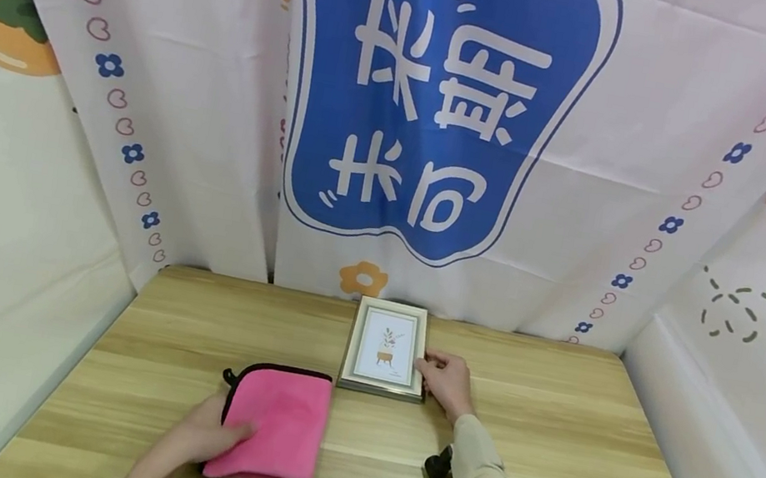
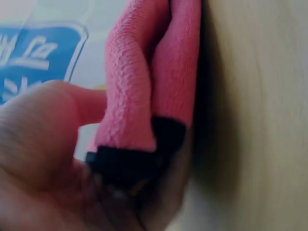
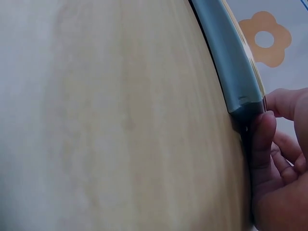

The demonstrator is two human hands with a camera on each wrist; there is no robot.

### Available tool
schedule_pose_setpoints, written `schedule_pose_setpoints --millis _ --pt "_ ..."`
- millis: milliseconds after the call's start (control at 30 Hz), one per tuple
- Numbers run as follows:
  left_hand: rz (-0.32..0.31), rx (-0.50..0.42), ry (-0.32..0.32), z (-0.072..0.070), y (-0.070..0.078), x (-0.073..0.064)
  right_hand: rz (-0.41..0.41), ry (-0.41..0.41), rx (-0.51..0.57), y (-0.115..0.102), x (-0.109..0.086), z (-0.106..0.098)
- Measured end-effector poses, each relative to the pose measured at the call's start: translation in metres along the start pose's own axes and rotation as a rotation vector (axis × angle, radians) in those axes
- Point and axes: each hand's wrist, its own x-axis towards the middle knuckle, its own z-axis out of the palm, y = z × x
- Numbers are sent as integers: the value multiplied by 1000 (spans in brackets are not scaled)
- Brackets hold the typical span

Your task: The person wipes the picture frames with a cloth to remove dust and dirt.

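My left hand point(image 1: 205, 431) grips a folded pink towel point(image 1: 285, 417) with black edging and a small black loop at one corner. The left wrist view shows the plush folds of this towel point(image 2: 127, 91) between the thumb and the fingers under it, low over the wood. At the back of the table lies a pale picture frame point(image 1: 387, 348), face up, with a potted-plant print. My right hand point(image 1: 448, 381) pinches its right edge. From the right wrist, the grey side of the frame point(image 3: 231, 57) appears with my fingers point(image 3: 263, 137) at its corner.
Both things are on a wood-grain table point(image 1: 186, 324). A printed white cloth point(image 1: 605, 183) with a large blue sign hangs behind its back edge, and more white cloth hangs at both sides. A small black object point(image 1: 439, 464) is beside my right sleeve point(image 1: 488, 476).
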Motion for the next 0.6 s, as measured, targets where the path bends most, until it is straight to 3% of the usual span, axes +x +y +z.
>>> schedule_pose_setpoints --millis 100,233,433,600 --pt "-19 220 39 -1 5 -4 -9 -2 -1 0 -1 -1" --pt "-65 408 77 -6 10 -9 -35 -1 -13 0 -3 -2" --pt "-76 502 111 -12 16 -7 -82 -48 -41 -3 -9 -13" --pt "35 537 175 -17 30 3 -163 -64 -149 -12 -16 -32"
